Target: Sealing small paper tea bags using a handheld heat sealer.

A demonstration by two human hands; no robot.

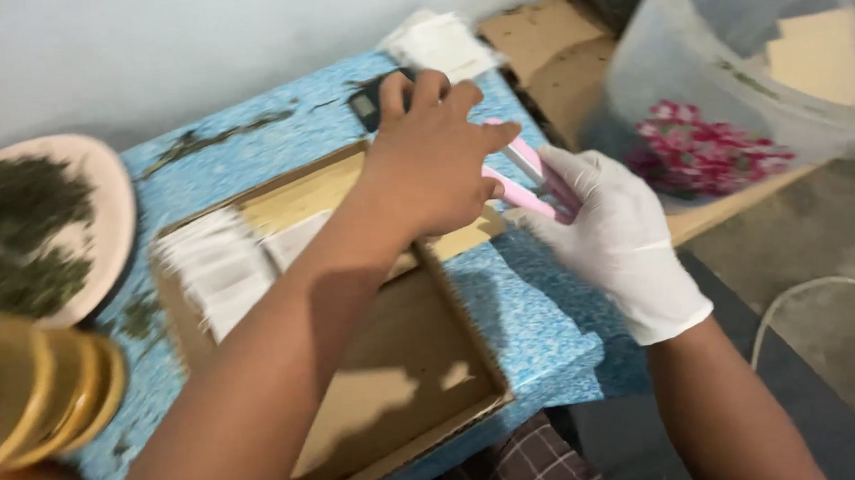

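Two hands on one slim pink plastic tool [529, 178] above the blue speckled table [543, 312]: bare left hand [432, 159] and white-gloved right hand [618, 232] both pinch it, near the shallow cardboard tray [397, 372] of white paper sachets [214, 265].

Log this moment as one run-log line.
left hand: bare, over cardboard tray | right hand: white glove, on pink tool | white sachets in tray
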